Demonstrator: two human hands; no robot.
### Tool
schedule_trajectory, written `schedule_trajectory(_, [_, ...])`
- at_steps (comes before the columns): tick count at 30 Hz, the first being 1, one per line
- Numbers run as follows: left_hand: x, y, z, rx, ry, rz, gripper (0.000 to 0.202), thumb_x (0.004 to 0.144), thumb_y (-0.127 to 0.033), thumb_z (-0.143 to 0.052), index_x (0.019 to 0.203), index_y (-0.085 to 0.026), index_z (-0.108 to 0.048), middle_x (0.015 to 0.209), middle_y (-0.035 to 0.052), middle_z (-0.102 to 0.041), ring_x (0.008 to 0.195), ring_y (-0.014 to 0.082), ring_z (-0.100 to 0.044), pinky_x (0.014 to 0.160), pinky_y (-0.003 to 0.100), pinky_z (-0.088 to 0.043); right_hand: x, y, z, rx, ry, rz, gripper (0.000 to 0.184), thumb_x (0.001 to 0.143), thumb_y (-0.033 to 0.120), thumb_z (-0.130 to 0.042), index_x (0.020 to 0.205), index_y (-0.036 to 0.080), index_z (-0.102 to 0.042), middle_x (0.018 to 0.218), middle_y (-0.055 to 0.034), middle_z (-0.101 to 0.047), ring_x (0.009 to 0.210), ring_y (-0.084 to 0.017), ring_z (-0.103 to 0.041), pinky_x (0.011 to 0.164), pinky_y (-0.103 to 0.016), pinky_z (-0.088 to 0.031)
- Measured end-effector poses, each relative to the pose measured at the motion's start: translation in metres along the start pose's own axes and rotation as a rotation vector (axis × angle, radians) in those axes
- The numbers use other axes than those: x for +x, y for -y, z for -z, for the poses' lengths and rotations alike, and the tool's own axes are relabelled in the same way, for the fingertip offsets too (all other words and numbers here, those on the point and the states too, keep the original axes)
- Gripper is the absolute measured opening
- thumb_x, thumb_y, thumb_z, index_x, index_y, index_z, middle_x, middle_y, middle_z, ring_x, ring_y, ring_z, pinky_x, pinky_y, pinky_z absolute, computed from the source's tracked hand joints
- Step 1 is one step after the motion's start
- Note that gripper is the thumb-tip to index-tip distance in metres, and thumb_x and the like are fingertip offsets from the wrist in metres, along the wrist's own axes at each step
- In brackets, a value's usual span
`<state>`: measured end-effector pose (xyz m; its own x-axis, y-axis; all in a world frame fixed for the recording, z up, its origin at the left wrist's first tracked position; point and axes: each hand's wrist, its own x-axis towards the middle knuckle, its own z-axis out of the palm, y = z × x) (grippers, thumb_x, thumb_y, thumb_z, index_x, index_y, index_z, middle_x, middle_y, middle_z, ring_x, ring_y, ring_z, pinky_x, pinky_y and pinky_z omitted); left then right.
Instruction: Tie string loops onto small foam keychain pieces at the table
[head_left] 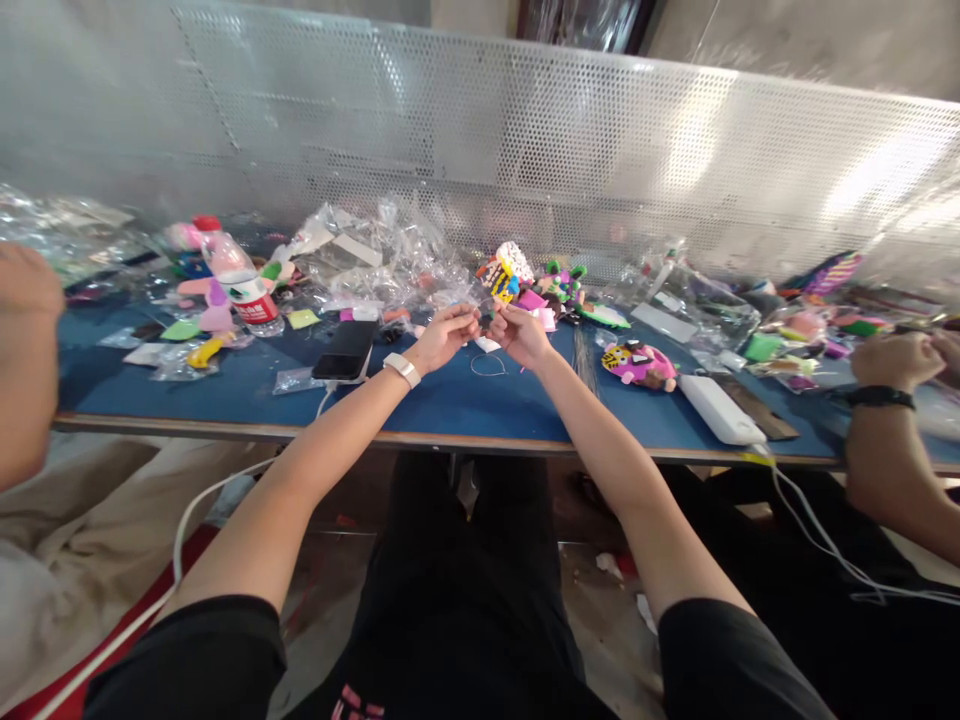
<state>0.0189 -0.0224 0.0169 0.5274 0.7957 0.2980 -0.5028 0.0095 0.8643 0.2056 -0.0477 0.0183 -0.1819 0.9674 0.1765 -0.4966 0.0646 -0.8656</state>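
My left hand is closed in a pinch above the blue table, and what sits between its fingertips is too small to make out. Close beside it, my right hand also pinches something I cannot identify. A thin loop of wire or cord shows just below the two hands. Right behind the fingers is a colourful clay-like figure in orange, yellow, blue and white; whether a hand touches it I cannot tell. A pink figure with a yellow-and-black striped part lies to the right.
Left of my hands are a black phone, a red-capped bottle and piled clear plastic bags. On the right lie thin wires and a white power bank. Co-workers' arms flank me; a perforated metal panel stands behind.
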Motion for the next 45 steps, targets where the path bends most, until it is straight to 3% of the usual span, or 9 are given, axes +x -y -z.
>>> schedule_trajectory(6, [0.004, -0.004, 0.008, -0.004, -0.082, -0.034, 0.007, 0.089, -0.01, -0.07, 0.084, -0.014, -0.074, 0.065, -0.0029, -0.048, 0.061, 0.0088, -0.049, 0.066, 0.023, -0.047, 0.0, 0.001, 0.005, -0.049, 0.093, -0.013, 0.011, 0.1, 0.019, -0.056, 0.091, 0.021, -0.061, 0.059, 0.0048, -0.049, 0.066, -0.015, -0.063, 0.081, -0.028, -0.06])
schedule_trajectory(10, [0.005, -0.002, 0.011, 0.058, -0.093, -0.06, 0.01, 0.088, -0.009, -0.068, 0.083, -0.014, -0.074, 0.066, -0.0018, -0.049, 0.062, 0.009, -0.048, 0.062, 0.022, -0.043, 0.002, -0.002, 0.009, -0.124, 0.099, -0.005, 0.012, 0.098, 0.027, -0.064, 0.088, 0.021, -0.062, 0.065, 0.0013, -0.063, 0.071, -0.018, -0.071, 0.085, -0.034, -0.063])
schedule_trajectory(13, [0.005, 0.0, 0.011, 0.151, -0.107, -0.049, 0.011, 0.089, -0.009, -0.066, 0.085, -0.014, -0.075, 0.062, -0.0031, -0.047, 0.058, 0.0091, -0.046, 0.059, 0.021, -0.043, 0.004, -0.007, 0.011, -0.225, 0.04, 0.007, 0.028, 0.098, 0.045, -0.073, 0.087, 0.022, -0.062, 0.072, -0.0006, -0.071, 0.068, -0.017, -0.072, 0.081, -0.035, -0.064])
schedule_trajectory(17, [0.003, -0.001, 0.007, 0.16, -0.108, -0.019, 0.009, 0.09, -0.012, -0.068, 0.086, -0.014, -0.076, 0.063, -0.0041, -0.048, 0.055, 0.0082, -0.044, 0.061, 0.023, -0.048, 0.009, -0.015, 0.011, -0.371, -0.089, 0.128, 0.047, 0.084, 0.065, -0.085, 0.087, 0.022, -0.066, 0.076, 0.0008, -0.071, 0.062, -0.014, -0.069, 0.069, -0.03, -0.062])
schedule_trajectory(20, [0.002, -0.003, 0.005, 0.055, -0.092, -0.027, 0.007, 0.092, -0.014, -0.072, 0.088, -0.013, -0.077, 0.065, -0.0024, -0.053, 0.062, 0.0094, -0.054, 0.071, 0.025, -0.054, 0.013, -0.019, 0.012, -0.402, -0.171, 0.245, 0.053, 0.078, 0.071, -0.086, 0.086, 0.023, -0.066, 0.078, 0.0013, -0.07, 0.06, -0.012, -0.065, 0.064, -0.028, -0.06])
schedule_trajectory(24, [0.001, -0.008, 0.003, -0.072, -0.053, -0.026, 0.007, 0.094, -0.019, -0.075, 0.091, -0.013, -0.079, 0.07, -0.0001, -0.06, 0.077, 0.0135, -0.068, 0.091, 0.032, -0.06, 0.015, -0.019, 0.014, -0.386, -0.246, 0.321, 0.053, 0.078, 0.071, -0.086, 0.085, 0.024, -0.063, 0.079, 0.0021, -0.068, 0.06, -0.01, -0.063, 0.063, -0.027, -0.059])
schedule_trajectory(31, [0.0, -0.009, 0.004, -0.062, -0.042, 0.008, 0.016, 0.094, -0.016, -0.078, 0.11, -0.016, -0.082, 0.075, -0.0015, -0.067, 0.07, 0.0093, -0.066, 0.097, 0.032, -0.061, 0.013, -0.017, 0.011, -0.427, -0.271, 0.267, 0.053, 0.083, 0.071, -0.083, 0.076, 0.023, -0.059, 0.065, 0.0036, -0.061, 0.056, -0.01, -0.06, 0.059, -0.025, -0.056])
schedule_trajectory(41, [0.001, -0.002, 0.002, 0.044, -0.05, 0.005, 0.014, 0.097, -0.024, -0.079, 0.109, -0.017, -0.079, 0.074, -0.0025, -0.066, 0.068, 0.0079, -0.065, 0.089, 0.028, -0.061, 0.015, -0.02, 0.014, -0.44, -0.304, 0.302, 0.045, 0.089, 0.062, -0.081, 0.077, 0.024, -0.06, 0.065, 0.0042, -0.06, 0.053, -0.01, -0.056, 0.057, -0.026, -0.052])
schedule_trajectory(45, [0.006, 0.002, 0.007, 0.138, -0.201, -0.026, 0.014, 0.102, -0.029, -0.073, 0.094, -0.017, -0.074, 0.063, -0.0051, -0.056, 0.058, 0.0071, -0.057, 0.081, 0.027, -0.062, 0.011, -0.018, 0.014, -0.625, -0.311, 0.364, 0.032, 0.093, 0.052, -0.078, 0.083, 0.025, -0.065, 0.067, 0.0027, -0.061, 0.058, -0.013, -0.058, 0.06, -0.029, -0.052])
